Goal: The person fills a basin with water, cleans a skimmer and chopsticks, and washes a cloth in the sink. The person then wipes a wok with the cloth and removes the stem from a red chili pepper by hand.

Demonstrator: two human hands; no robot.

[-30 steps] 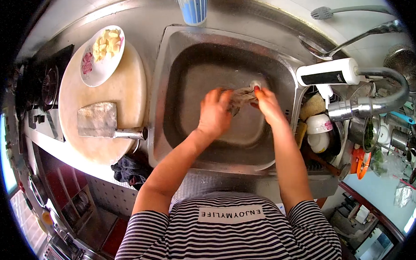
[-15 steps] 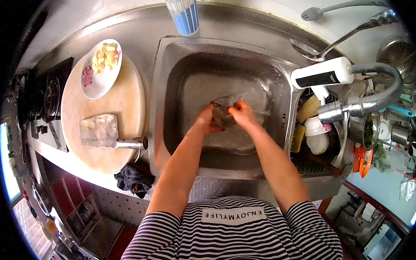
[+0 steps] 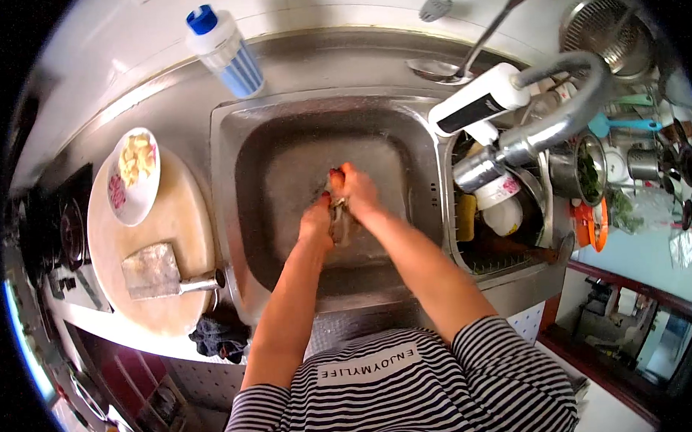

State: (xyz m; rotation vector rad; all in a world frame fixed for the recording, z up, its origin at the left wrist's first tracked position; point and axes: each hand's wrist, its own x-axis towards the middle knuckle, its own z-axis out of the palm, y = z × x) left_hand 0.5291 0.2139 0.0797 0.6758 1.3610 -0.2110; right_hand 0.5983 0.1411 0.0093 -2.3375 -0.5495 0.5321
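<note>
Both hands are low in the steel sink [image 3: 283, 153], pressed close together over shallow water. My left hand [image 3: 316, 221] is closed on a limp, greyish-brown, wet thing [image 3: 343, 225] whose kind I cannot make out. Just above and to the right, my right hand [image 3: 358, 190] is curled around the upper part of the same limp thing. The fingers hide most of it, and a pale strip hangs down between the hands.
Left of the sink, a round board [image 3: 186, 221] carries a cleaver [image 3: 151, 272] and a plate [image 3: 132, 204] of pale yellow pieces. A blue-capped bottle [image 3: 230, 60] stands behind. The faucet [image 3: 504, 157] hangs over a dish rack [image 3: 463, 246] on the right. A dark cloth [image 3: 219, 338] lies front left.
My hands have come closer together, the right now overlapping the left, and the limp thing shows between them, lifted from the water. The whole view has shifted and tilted.
</note>
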